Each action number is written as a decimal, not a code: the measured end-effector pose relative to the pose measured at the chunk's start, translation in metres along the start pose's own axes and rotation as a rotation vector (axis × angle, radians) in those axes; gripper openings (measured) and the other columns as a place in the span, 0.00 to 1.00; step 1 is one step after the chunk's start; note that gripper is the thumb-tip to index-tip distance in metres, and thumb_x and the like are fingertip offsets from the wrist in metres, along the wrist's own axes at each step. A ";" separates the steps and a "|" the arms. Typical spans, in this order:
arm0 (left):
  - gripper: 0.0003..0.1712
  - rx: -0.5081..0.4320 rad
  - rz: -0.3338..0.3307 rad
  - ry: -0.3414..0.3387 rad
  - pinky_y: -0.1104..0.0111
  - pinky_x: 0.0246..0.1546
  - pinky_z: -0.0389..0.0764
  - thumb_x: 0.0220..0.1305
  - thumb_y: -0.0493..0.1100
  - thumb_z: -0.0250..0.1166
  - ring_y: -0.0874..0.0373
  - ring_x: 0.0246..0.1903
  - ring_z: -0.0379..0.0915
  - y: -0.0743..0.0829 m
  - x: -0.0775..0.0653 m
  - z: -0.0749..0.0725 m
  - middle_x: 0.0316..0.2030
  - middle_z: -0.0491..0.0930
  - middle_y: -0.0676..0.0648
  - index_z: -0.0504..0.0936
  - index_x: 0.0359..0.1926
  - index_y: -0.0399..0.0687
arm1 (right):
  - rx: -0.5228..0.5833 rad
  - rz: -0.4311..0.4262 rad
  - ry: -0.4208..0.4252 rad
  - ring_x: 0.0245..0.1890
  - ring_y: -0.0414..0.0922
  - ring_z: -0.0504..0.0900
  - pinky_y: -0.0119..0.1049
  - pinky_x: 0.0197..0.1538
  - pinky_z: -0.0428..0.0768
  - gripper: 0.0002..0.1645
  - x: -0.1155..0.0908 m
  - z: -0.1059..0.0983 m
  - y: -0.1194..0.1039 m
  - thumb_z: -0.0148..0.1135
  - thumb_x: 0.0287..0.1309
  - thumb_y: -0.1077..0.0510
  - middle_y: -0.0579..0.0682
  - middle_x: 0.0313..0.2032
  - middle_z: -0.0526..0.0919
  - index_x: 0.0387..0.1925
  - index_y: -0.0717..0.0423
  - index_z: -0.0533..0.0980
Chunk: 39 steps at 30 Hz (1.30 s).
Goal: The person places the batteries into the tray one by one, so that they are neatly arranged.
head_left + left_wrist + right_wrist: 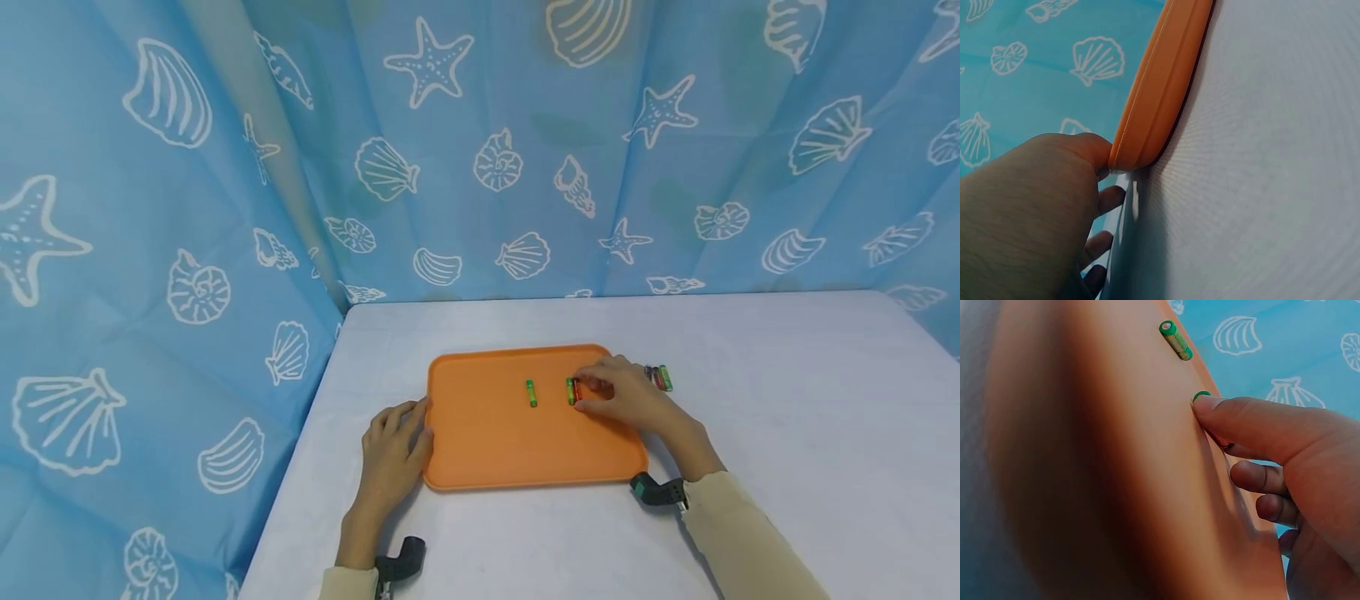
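An orange tray lies on the table. On it, a green battery lies alone near the middle. To its right, a second green battery lies side by side with a red battery. My right hand pinches the red battery between thumb and fingers; in the right wrist view the thumb covers most of this pair. My left hand rests against the tray's left edge, its thumb touching the rim and its other fingers loosely extended.
Several more batteries, red and green among them, lie on the white table just right of the tray, partly behind the right hand. A blue curtain with shell patterns hangs behind and along the left side of the table.
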<state>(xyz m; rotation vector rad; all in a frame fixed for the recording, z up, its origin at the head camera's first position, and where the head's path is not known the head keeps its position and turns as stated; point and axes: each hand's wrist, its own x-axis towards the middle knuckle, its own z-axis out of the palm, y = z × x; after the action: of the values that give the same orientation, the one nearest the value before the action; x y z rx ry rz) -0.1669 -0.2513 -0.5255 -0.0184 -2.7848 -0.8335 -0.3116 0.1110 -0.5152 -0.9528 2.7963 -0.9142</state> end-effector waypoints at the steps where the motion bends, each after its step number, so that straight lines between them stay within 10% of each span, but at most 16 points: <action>1: 0.27 -0.001 0.002 0.000 0.42 0.66 0.51 0.74 0.47 0.57 0.40 0.67 0.55 0.000 0.000 0.000 0.65 0.70 0.42 0.70 0.72 0.50 | -0.003 0.002 -0.002 0.39 0.46 0.67 0.44 0.42 0.64 0.27 0.000 0.000 -0.001 0.75 0.54 0.47 0.42 0.35 0.74 0.53 0.52 0.81; 39: 0.27 0.016 0.011 0.033 0.40 0.64 0.54 0.73 0.47 0.58 0.39 0.65 0.57 -0.001 0.000 0.003 0.64 0.72 0.41 0.72 0.70 0.48 | 0.043 -0.146 0.043 0.35 0.41 0.67 0.37 0.38 0.68 0.22 0.028 0.035 -0.026 0.74 0.56 0.48 0.42 0.33 0.72 0.50 0.51 0.81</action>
<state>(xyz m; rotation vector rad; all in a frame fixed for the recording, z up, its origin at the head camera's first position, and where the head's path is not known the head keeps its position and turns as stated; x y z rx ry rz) -0.1676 -0.2508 -0.5283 -0.0167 -2.7582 -0.8019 -0.3125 0.0603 -0.5259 -1.1569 2.7596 -1.0200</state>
